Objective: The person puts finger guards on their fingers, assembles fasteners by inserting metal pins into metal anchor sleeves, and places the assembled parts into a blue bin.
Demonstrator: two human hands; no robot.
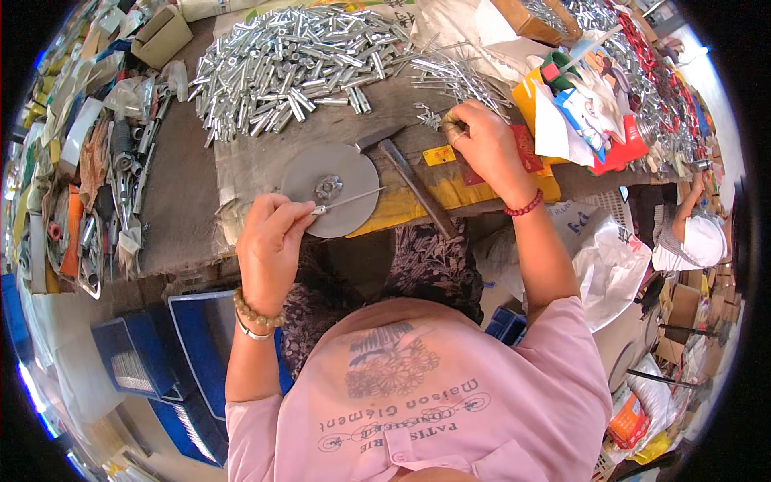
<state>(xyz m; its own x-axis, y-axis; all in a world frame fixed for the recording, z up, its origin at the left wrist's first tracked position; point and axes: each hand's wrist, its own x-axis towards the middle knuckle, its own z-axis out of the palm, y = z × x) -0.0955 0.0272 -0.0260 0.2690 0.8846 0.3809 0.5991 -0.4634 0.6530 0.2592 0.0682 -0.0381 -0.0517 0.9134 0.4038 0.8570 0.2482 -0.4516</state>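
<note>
My left hand (273, 233) pinches a thin metal rod (357, 196) by its thicker, short cylindrical end, above the near edge of a round grey disc (297, 173). The rod's thin end points right across the disc. A little heap of shiny small pieces (328, 187) lies on the disc. My right hand (486, 145) is at the far right of the bench, its fingers pressed together beside a cluster of small metal parts (428, 116); whatever is in them is hidden. Between my hands lies a hammer (418, 186), next to a small yellow card (438, 155).
A large heap of silver metal tubes (297, 64) covers the bench's far side, with loose thin rods (462, 80) to its right. Hand tools (124, 153) crowd the left. A red container (626, 149) stands right. Blue bins (132, 353) sit below; another person (691, 241) is at far right.
</note>
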